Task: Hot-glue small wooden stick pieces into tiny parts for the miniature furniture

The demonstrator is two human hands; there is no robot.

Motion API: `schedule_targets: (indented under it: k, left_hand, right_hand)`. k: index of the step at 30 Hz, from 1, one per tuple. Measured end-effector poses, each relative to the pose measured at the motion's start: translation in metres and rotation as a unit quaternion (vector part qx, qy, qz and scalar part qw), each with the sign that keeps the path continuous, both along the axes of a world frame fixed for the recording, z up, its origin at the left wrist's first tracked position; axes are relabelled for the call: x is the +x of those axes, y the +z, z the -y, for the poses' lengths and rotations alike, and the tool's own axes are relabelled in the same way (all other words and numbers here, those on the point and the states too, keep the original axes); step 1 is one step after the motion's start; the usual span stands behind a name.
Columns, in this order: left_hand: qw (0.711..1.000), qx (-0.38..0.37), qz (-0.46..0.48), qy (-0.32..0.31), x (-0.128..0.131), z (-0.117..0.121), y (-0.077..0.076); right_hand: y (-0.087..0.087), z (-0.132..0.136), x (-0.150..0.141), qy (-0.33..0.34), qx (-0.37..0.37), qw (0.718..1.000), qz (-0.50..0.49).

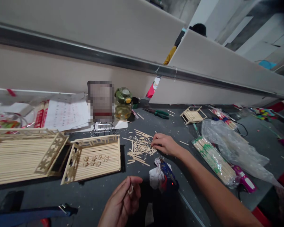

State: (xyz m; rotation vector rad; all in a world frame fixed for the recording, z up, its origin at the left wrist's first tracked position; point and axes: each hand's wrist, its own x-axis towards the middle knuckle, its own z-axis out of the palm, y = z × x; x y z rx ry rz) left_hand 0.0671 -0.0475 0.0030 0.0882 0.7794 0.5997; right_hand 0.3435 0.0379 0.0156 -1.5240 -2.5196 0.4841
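Low in the middle, my left hand [126, 201] is curled, with short wooden stick pieces [131, 190] between its thumb and fingers. My right hand [165, 144] rests at the right edge of a loose pile of short wooden sticks [139, 148]. Its fingers are bent together at the pile; what they pinch, if anything, is hidden. A small stick-built tray [97, 165], with low latticed sides, stands left of the pile and carries several small star-like wooden pieces [92, 162]. Just below my right hand, a blue glue gun [168, 172] with a red light lies against crumpled white tissue [155, 176].
A larger stick frame [21, 157] stands at left. Behind are a green-lidded bottle [123, 104], a wire stand [104, 127], papers [66, 110] and green-handled pliers [161, 114]. To the right lie bagged sticks [214, 160], clear plastic [227, 148] and a small stick chair [192, 115].
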Motion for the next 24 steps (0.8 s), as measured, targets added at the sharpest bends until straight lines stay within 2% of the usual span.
schedule_targets:
  k: [8, 14, 19, 24]
  left_hand:
    - [0.996, -0.024, 0.076, 0.046, -0.002, -0.008, 0.013]
    - [0.993, -0.026, 0.105, 0.046, -0.003, -0.007, 0.008]
    - [0.993, -0.020, 0.108, 0.044, -0.004, -0.007, 0.006]
    - [0.994, -0.015, 0.101, 0.036, -0.003, -0.006, 0.006]
  right_hand:
    - [0.000, -0.001, -0.003, 0.032, -0.006, 0.999, 0.009]
    - [-0.002, -0.003, -0.003, 0.026, -0.016, 0.999, 0.010]
    - [0.007, 0.000, 0.000, -0.010, 0.008, 1.000, 0.002]
    - [0.010, 0.001, 0.000, 0.020, -0.004, 1.000, 0.024]
